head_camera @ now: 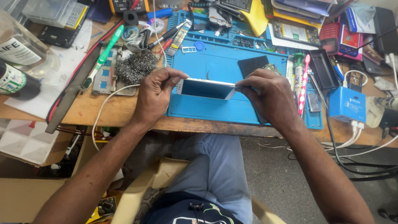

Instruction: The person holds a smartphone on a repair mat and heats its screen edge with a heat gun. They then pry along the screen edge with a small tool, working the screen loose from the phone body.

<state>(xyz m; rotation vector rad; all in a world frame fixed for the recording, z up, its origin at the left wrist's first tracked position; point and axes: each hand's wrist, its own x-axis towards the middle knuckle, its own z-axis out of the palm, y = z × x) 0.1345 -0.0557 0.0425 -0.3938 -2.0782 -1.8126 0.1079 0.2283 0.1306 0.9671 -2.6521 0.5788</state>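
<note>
Mat centre open, edges crowded.
Bare blue mat (pixel 215 62) behind the phone (pixel 205 88) gives my hands room. My left hand (pixel 155 93) has steel wool (pixel 134 66), a green toothbrush (pixel 103 54) and tweezers just beyond it. My right hand (pixel 269 95) is hemmed by a pink toothbrush (pixel 304 83), a black tray (pixel 323 68) and a blue charger box (pixel 347 103).

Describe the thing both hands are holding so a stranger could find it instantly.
Start at the blue rubber work mat on the wooden bench. Above its front edge, the left hand and right hand grip a white-edged, dark-screened slim smartphone, the only item lifted off the mat.
</note>
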